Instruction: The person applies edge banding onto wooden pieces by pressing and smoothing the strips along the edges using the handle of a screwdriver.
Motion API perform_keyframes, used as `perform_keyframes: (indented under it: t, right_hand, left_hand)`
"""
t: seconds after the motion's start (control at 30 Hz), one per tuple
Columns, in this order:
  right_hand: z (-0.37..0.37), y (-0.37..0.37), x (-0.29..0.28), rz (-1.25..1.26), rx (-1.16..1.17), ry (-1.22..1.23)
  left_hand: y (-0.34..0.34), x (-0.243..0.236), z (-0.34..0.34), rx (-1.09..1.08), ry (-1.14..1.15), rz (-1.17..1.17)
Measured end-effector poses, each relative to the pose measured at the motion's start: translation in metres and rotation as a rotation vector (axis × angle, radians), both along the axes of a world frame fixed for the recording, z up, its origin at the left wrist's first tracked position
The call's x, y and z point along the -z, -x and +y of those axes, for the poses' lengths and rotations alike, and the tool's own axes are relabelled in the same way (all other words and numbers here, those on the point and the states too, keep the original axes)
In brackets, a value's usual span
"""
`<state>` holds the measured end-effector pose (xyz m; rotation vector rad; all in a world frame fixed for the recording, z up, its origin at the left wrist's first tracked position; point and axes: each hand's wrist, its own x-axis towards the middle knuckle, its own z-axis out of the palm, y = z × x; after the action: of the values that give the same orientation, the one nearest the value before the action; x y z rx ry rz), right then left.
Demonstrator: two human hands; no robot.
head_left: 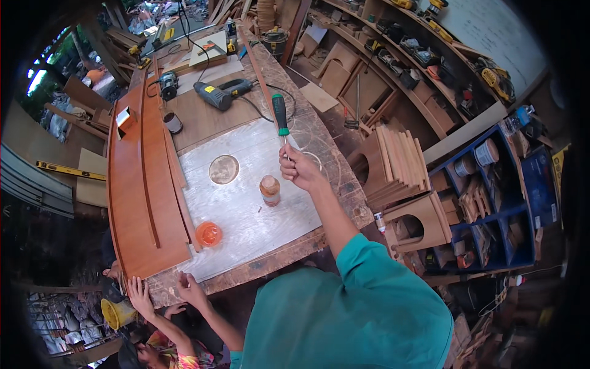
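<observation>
In my right hand (299,167) is a screwdriver (279,114) with a green and black handle; my fingers close round its metal shaft, and the handle points up and away. Below it, a small bottle (270,192) with brownish contents stands on a whitish board (246,237). An orange tub (208,234) sits near the board's left edge. My left hand (193,290) is by the near table edge, loosely bent, with fingers apart and no object visible in it. Close beside it, another person's hand (141,297) rests at the corner of a reddish-brown panel (132,227).
A heat-gun-shaped grey power tool (215,95), a dark cup (173,122) and another power tool (168,86) lie farther along the workbench. To the right are stacked wooden panels (396,166) and a blue shelf unit (507,230). Another person crouches at lower left, near a yellow bucket (118,313).
</observation>
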<state>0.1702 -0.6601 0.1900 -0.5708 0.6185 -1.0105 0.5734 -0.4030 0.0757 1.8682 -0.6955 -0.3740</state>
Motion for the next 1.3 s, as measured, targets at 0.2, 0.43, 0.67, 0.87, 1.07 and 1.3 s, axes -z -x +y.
perform_keyframes:
  t: [0.2,0.43,0.67,0.87,1.07,1.3]
  right_hand:
    - [0.004,-0.003,0.001,0.063,0.169,0.055]
    - [-0.034,0.004,-0.099,0.129,0.153,0.180]
    - [-0.107,0.029,-0.174,0.189,0.391,0.407]
    - [-0.124,0.023,-0.153,-0.268,0.315,0.377]
    - [-0.129,0.043,-0.064,-0.725,0.129,0.434]
    - [-0.057,0.052,0.037,-0.223,0.302,-0.084]
  left_hand:
    - [-0.015,0.011,-0.024,0.058,-0.027,0.058]
    - [-0.047,0.010,-0.055,0.060,-0.005,0.026]
    - [-0.060,0.002,-0.090,0.123,0.106,0.023]
    - [-0.049,-0.003,-0.099,0.093,0.043,-0.008]
    - [-0.044,0.004,-0.077,0.067,0.062,0.055]
    - [-0.052,0.003,-0.037,-0.027,0.016,0.069]
